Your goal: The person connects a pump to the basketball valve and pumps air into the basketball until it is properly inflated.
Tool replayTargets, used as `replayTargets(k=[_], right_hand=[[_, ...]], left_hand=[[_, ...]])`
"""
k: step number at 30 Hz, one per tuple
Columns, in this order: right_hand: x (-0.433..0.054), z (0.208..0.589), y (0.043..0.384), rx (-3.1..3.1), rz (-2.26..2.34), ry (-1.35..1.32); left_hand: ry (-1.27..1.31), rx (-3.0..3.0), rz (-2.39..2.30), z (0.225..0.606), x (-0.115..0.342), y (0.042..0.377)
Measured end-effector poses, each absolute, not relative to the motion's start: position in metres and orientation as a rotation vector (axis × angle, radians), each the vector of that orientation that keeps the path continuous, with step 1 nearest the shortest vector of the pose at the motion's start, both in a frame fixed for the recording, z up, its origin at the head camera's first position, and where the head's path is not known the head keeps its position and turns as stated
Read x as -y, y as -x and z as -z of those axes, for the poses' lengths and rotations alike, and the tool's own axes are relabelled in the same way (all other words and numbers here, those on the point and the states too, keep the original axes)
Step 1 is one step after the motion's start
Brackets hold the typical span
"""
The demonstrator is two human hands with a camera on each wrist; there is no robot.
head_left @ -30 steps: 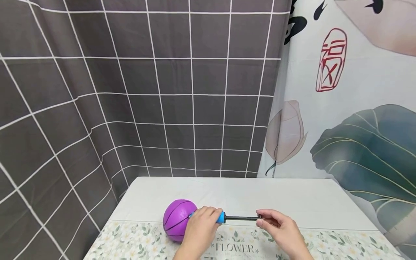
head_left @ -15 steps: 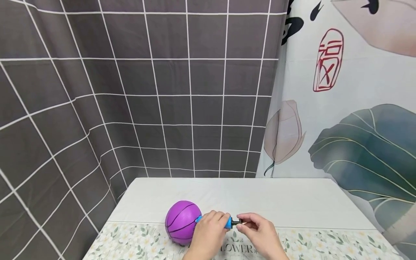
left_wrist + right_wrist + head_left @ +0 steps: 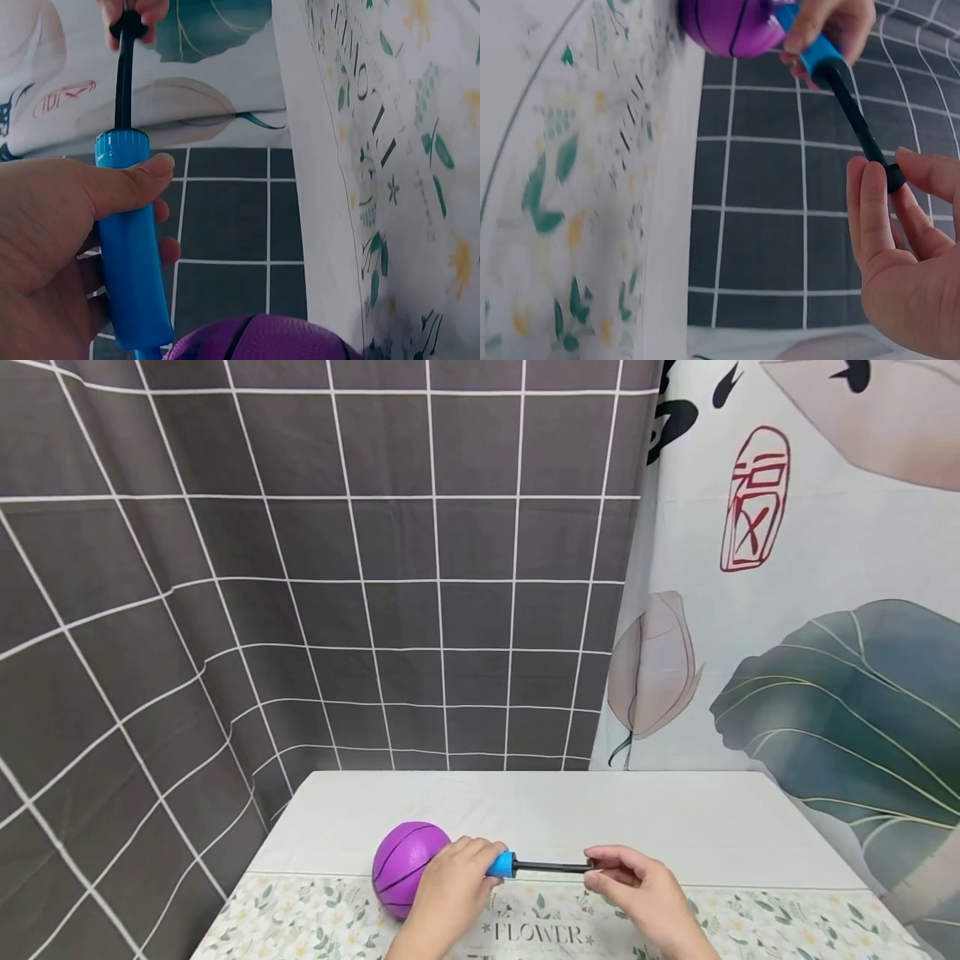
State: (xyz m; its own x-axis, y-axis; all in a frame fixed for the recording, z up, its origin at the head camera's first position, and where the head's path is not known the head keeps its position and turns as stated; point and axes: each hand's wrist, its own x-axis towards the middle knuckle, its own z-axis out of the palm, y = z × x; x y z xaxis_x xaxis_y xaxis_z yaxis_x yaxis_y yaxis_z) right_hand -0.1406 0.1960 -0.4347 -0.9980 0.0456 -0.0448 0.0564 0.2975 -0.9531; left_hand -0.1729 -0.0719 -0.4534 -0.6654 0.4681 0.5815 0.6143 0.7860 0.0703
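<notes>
In the head view a purple ball with black seam lines sits on the table at the left. My left hand grips the blue barrel of a small hand pump, thumb and fingers wrapped round it. The barrel's narrow end points at the ball, right at its surface in the left wrist view. A long stretch of black rod stands out of the barrel's other end. On that rod's small black end knob, my right hand pinches with fingertips and thumb.
The table has a white cover with a floral strip along the front, lettered "FLOWER". A dark grid-pattern curtain hangs behind and to the left, a white leaf-print curtain to the right.
Half a second ago my right hand had the rod pushed nearly fully into the barrel. Now it has drawn the rod out to the right again. The ball and left hand have shifted slightly left.
</notes>
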Motion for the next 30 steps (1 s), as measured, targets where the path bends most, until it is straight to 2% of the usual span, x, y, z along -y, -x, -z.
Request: replayTargets(k=[6,12,23,30], right_hand=[[-0.207,0.432,0.139,-2.521,1.871,-0.129],[-0.197,0.435,0.14,-2.56,1.857,-0.098],[-0.16,0.453,0.14,-2.608,1.833,0.134],[-0.163,0.45,0.14,-2.582,1.83,0.203]], left_hand=[[0.811,2.418,0.335,0.45,0.075,0.172],[0.798,2.377,0.232,0.451,0.067,0.169],[0.878,2.329,0.137,0.461,0.042,0.163],[0.93,2.31,0.284,0.463,0.05,0.165]])
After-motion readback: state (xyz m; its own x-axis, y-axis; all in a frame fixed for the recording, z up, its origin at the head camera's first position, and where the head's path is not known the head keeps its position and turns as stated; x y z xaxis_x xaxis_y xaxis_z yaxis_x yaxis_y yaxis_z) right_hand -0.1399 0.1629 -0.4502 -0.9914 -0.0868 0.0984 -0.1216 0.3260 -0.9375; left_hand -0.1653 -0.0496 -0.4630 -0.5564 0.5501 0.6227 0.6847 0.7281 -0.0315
